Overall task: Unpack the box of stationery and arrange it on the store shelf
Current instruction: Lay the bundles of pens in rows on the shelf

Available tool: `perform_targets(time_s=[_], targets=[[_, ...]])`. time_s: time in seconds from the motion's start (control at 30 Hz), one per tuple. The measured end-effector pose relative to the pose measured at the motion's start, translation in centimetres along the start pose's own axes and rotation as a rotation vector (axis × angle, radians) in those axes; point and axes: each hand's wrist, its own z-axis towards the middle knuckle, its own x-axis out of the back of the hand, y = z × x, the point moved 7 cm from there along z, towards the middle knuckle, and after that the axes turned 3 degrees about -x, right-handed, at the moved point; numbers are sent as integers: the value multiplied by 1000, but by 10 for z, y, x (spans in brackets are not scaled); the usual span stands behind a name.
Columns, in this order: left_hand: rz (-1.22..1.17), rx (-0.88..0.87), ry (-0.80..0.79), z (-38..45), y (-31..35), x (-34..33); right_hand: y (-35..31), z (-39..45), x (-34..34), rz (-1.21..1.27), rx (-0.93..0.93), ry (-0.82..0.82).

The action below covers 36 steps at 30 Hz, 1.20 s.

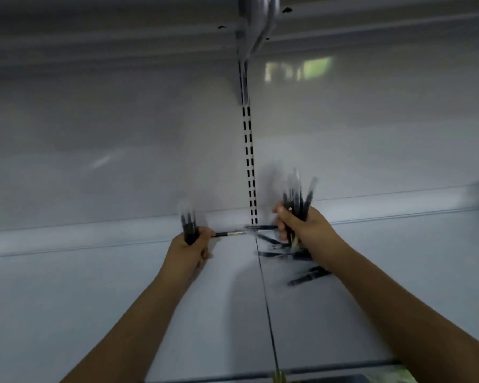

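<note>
Pens lie loose on the shelf point(122, 286) just below and beside the right hand point(302, 225), long axes mostly crosswise; that hand is nearer them. It clamps an upright bundle point(297, 200), and the left hand point(194, 241) clamps a smaller bundle point(188, 222) plus one pen point(230, 234) pointing toward the right. Blur hides exact counts: perhaps five loose pens point(307, 276).

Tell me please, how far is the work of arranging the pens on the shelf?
Partly done. Several dark pens already lie loose and unaligned on the white metal shelf. In hand: the left hand grips a small bunch of dark pens, and the right hand grips a larger bunch. Left: setting down both bunches and tidying the loose pens. The box is not in view.
</note>
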Motion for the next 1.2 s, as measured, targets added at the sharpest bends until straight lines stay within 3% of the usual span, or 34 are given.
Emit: perform_targets(time_s=[0.13,0.23,0.43,0.57,0.7,0.87,0.97,1.1,1.2], targets=[[121,-60,-24,-3,4,-9,0,-6,-37,-170,7,63],[204,-189,-113,-12,12,-15,-3,-4,-84,-360,24,-9],[263,-276,-282,-16,10,-28,-1,13,-123,-191,-61,1],[508,-365,-340,-17,1,-40,-9,15,-115,-250,-10,93],[571,-402,-373,-21,-1,-39,-30,17,-63,-175,39,227],[581,-458,-332,-22,5,-38,-46,11,55,9,37,383],[612,-598,-310,-40,32,-65,-43,-12,129,-73,76,530],[653,-797,-539,-96,62,-157,-7,-43,178,-222,-22,616],[919,-745,-751,-117,37,-220,23,-45,182,-315,-137,547]])
